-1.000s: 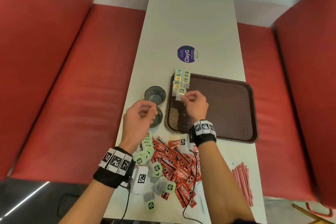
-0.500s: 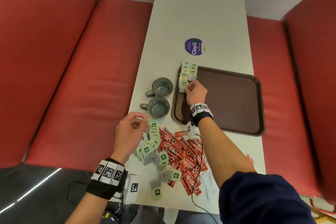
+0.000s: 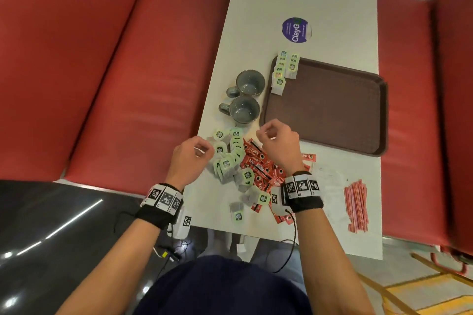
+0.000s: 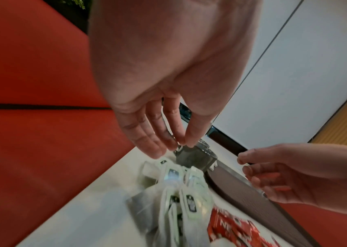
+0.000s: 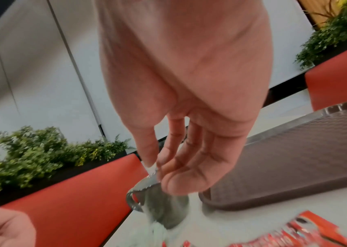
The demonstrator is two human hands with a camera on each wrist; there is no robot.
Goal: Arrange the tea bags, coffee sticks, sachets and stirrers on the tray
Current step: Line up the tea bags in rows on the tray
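Head view: we see both hands above the near pile, left hand [image 3: 190,158] w/ fingers curled over the loose tea bags [image 3: 227,158], right hand [image 3: 277,142] curled above the red coffee sticks [image 3: 258,163], while a row of tea bags [image 3: 282,71] sits at the far-left corner of the brown tray [image 3: 332,105], two grey mugs [image 3: 243,98] just left of it, stirrers [image 3: 355,206] near right. Left wrist view: thumb & fingertips [image 4: 155,148] nearly meet over the bags; we can't tell if they pinch a string. Right wrist view: thumb & forefinger pinch smth small & white [image 5: 152,168], too blurred to name.
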